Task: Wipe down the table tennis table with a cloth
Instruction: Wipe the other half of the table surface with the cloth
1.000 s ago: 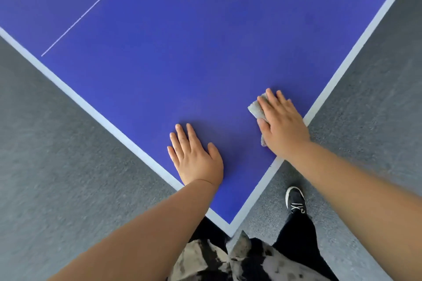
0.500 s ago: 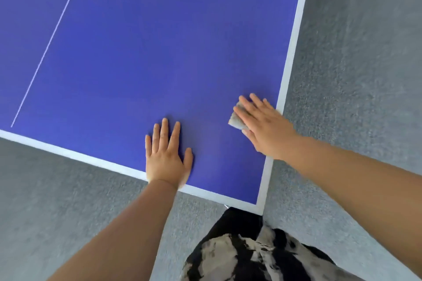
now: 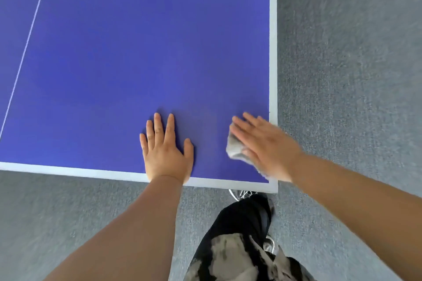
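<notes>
Right hand (image 3: pixel 267 146), fingers straight, pressing cloth (image 3: pixel 235 146), has swept closer to the worktop's (image 3: pixel 137 52) near-right corner; motion-blurred. Left hand (image 3: pixel 164 153) stays splayed flat. Corner nearly covered.

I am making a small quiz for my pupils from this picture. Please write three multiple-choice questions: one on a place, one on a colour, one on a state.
1. Where is the cloth?
A) in the middle of the table
B) over the left hand
C) near the table's near right corner

2. What colour is the table top?
A) green
B) blue
C) red

3. How is the left hand?
A) flat on the table, fingers straight
B) gripping the cloth
C) lifted off the table

Answers: 1 C, it lies partly under the right hand close to that corner. 2 B, the whole surface is blue. 3 A, its palm and spread fingers rest on the table.
</notes>
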A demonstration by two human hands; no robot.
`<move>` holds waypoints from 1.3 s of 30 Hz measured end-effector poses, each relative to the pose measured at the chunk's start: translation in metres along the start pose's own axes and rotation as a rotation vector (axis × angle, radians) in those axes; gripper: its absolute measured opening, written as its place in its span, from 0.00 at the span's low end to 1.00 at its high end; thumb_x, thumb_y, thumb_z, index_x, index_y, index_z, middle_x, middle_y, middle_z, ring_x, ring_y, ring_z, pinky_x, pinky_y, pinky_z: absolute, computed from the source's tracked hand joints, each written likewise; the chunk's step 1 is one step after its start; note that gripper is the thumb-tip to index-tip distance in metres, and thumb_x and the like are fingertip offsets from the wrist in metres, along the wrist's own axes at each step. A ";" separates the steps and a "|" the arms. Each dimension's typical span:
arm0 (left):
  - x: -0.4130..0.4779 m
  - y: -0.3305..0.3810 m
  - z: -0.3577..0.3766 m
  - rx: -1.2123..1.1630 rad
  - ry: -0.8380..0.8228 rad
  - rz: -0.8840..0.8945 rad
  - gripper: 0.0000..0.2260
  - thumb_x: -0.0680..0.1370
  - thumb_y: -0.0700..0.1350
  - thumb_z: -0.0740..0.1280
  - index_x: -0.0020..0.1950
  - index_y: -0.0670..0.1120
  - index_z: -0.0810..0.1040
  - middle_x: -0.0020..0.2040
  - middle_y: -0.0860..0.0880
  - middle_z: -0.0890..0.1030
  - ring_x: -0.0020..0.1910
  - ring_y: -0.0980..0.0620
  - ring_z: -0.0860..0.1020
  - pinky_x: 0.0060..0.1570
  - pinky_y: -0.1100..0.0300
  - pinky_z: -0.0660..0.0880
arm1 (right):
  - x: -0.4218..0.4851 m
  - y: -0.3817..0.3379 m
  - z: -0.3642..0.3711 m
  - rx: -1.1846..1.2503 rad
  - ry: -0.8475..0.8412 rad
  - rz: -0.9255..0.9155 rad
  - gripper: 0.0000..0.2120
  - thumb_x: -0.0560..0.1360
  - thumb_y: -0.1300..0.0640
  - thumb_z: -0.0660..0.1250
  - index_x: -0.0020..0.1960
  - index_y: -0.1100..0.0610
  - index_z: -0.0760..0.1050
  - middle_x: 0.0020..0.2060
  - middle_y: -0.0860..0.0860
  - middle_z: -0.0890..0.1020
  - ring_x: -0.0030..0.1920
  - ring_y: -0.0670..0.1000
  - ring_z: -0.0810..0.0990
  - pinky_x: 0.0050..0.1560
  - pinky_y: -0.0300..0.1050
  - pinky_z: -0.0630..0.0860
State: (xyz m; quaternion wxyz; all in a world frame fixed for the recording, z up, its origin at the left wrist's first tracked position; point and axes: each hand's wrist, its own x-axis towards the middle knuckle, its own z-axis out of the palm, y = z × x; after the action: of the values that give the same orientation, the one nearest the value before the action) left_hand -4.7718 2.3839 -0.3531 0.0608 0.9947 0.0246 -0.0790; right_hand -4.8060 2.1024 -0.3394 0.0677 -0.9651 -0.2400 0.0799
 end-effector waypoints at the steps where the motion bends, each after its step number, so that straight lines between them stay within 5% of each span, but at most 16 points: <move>1: 0.000 0.000 0.001 -0.002 -0.003 0.003 0.35 0.78 0.63 0.49 0.85 0.55 0.50 0.85 0.50 0.47 0.84 0.48 0.44 0.82 0.45 0.42 | 0.018 0.013 -0.008 0.030 0.016 0.191 0.29 0.85 0.47 0.52 0.83 0.56 0.53 0.83 0.53 0.55 0.83 0.57 0.49 0.82 0.55 0.48; 4: 0.001 -0.001 0.002 -0.009 0.004 0.016 0.35 0.78 0.63 0.50 0.85 0.55 0.49 0.85 0.49 0.47 0.84 0.47 0.44 0.82 0.45 0.42 | 0.046 0.019 -0.014 0.121 0.063 0.467 0.30 0.84 0.45 0.54 0.83 0.56 0.55 0.83 0.54 0.55 0.82 0.59 0.49 0.82 0.57 0.48; 10: 0.000 0.000 0.000 -0.027 0.009 0.035 0.35 0.78 0.62 0.51 0.85 0.53 0.50 0.85 0.47 0.49 0.84 0.45 0.46 0.81 0.44 0.42 | -0.034 -0.081 0.025 0.069 -0.042 -0.095 0.29 0.82 0.46 0.58 0.82 0.50 0.59 0.83 0.50 0.54 0.83 0.55 0.51 0.82 0.56 0.51; 13: 0.000 0.001 -0.001 -0.015 0.007 0.040 0.35 0.78 0.61 0.51 0.85 0.53 0.50 0.85 0.46 0.49 0.84 0.44 0.46 0.81 0.44 0.43 | -0.033 -0.070 0.018 0.038 -0.072 -0.198 0.29 0.83 0.49 0.57 0.82 0.52 0.58 0.83 0.50 0.55 0.83 0.54 0.50 0.82 0.54 0.49; 17: 0.001 0.000 -0.002 -0.003 -0.007 0.036 0.36 0.78 0.61 0.50 0.85 0.52 0.50 0.85 0.46 0.48 0.84 0.44 0.46 0.81 0.43 0.43 | 0.044 -0.025 -0.013 0.035 -0.019 0.208 0.30 0.83 0.46 0.54 0.80 0.59 0.60 0.81 0.58 0.59 0.81 0.61 0.56 0.80 0.60 0.56; 21: 0.001 0.000 -0.001 0.003 -0.006 0.043 0.36 0.78 0.62 0.51 0.85 0.52 0.50 0.85 0.46 0.49 0.84 0.43 0.46 0.81 0.43 0.42 | 0.107 -0.011 -0.025 0.116 -0.004 0.548 0.36 0.83 0.38 0.48 0.83 0.56 0.48 0.83 0.53 0.47 0.83 0.57 0.44 0.82 0.56 0.44; 27: -0.001 -0.001 -0.001 0.013 -0.007 0.056 0.36 0.79 0.62 0.51 0.85 0.51 0.51 0.85 0.44 0.49 0.84 0.42 0.47 0.81 0.42 0.44 | 0.029 -0.086 0.005 0.067 -0.048 -0.004 0.30 0.83 0.44 0.57 0.82 0.52 0.58 0.83 0.49 0.55 0.83 0.55 0.50 0.82 0.56 0.49; 30: 0.001 0.000 0.000 0.015 -0.015 0.056 0.35 0.79 0.61 0.50 0.85 0.51 0.52 0.85 0.44 0.49 0.83 0.42 0.47 0.81 0.41 0.45 | 0.009 -0.073 0.004 0.056 -0.083 -0.117 0.29 0.82 0.48 0.60 0.82 0.52 0.59 0.83 0.49 0.55 0.83 0.55 0.51 0.81 0.56 0.53; 36: 0.002 -0.004 0.001 -0.013 0.003 0.062 0.34 0.79 0.62 0.48 0.85 0.51 0.52 0.85 0.45 0.49 0.83 0.42 0.46 0.81 0.42 0.42 | 0.102 -0.028 -0.021 0.088 0.005 0.619 0.29 0.85 0.48 0.49 0.84 0.55 0.49 0.84 0.52 0.48 0.83 0.58 0.44 0.82 0.55 0.45; 39: -0.001 -0.001 -0.005 -0.053 -0.035 0.066 0.34 0.80 0.60 0.49 0.85 0.51 0.52 0.85 0.45 0.49 0.83 0.42 0.46 0.81 0.43 0.40 | 0.100 -0.067 -0.012 0.094 0.029 0.602 0.29 0.85 0.47 0.47 0.84 0.54 0.50 0.84 0.51 0.49 0.83 0.57 0.46 0.82 0.54 0.45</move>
State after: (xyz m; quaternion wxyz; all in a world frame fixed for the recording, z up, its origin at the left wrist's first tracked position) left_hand -4.7719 2.3859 -0.3483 0.0902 0.9915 -0.0071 -0.0938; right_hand -4.7466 2.2070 -0.3289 0.0889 -0.9897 0.0616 0.0935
